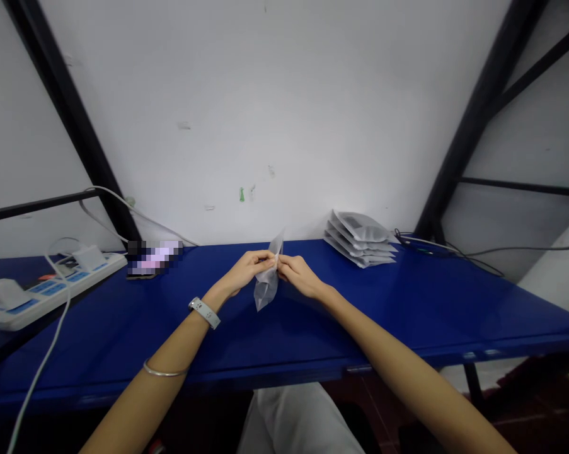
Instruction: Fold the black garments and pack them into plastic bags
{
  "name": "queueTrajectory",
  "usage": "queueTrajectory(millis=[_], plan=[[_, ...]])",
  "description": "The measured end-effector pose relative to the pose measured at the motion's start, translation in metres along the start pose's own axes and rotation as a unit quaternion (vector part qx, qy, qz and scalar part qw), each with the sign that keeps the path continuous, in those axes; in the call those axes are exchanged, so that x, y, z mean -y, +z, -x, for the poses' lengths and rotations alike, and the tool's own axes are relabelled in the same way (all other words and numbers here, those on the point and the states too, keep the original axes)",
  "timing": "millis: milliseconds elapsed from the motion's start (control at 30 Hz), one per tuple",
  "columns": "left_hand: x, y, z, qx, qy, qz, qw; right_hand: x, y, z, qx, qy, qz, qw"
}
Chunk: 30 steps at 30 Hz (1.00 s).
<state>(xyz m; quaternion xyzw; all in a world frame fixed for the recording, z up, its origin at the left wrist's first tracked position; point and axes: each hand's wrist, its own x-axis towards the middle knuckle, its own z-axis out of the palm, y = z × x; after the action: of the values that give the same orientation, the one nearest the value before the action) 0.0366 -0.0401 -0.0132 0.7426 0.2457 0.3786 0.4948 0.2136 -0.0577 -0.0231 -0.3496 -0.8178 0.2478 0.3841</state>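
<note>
A small translucent plastic pouch hangs over the middle of the blue table. My left hand pinches its upper edge from the left, fingers closed. My right hand pinches the same edge from the right, fingers closed too. Both hands meet at the top of the pouch, a little above the table. A white watch band sits on my left wrist and a thin bangle further down that forearm.
A stack of similar grey pouches lies at the back right by the wall. A white power strip with plugs and cables sits at the left. A blurred-out item lies near the wall. Black cables trail at the right.
</note>
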Motion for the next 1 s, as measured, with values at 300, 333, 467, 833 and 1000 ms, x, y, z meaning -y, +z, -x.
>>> queueTrajectory(millis=[300, 333, 467, 833, 1000], plan=[[0.0006, 0.0002, -0.0005, 0.002, 0.002, -0.002, 1.0, -0.0023, -0.0001, 0.0007, -0.002, -0.006, -0.017, 1.0], [0.0008, 0.0001, -0.0006, 0.001, 0.001, -0.006, 1.0, -0.002, 0.0, 0.0006, -0.003, -0.007, -0.005, 1.0], [0.0007, 0.0, -0.0008, -0.006, -0.004, -0.012, 1.0, -0.0009, 0.0004, -0.0001, -0.005, -0.007, 0.014, 1.0], [0.0013, 0.0009, -0.0017, -0.012, 0.005, -0.018, 1.0, -0.0032, 0.0012, -0.001, -0.014, -0.001, -0.02, 1.0], [-0.0047, 0.0043, -0.0031, -0.08, 0.021, -0.046, 0.995, 0.0056, -0.0003, -0.0017, -0.066, -0.002, -0.008, 0.998]])
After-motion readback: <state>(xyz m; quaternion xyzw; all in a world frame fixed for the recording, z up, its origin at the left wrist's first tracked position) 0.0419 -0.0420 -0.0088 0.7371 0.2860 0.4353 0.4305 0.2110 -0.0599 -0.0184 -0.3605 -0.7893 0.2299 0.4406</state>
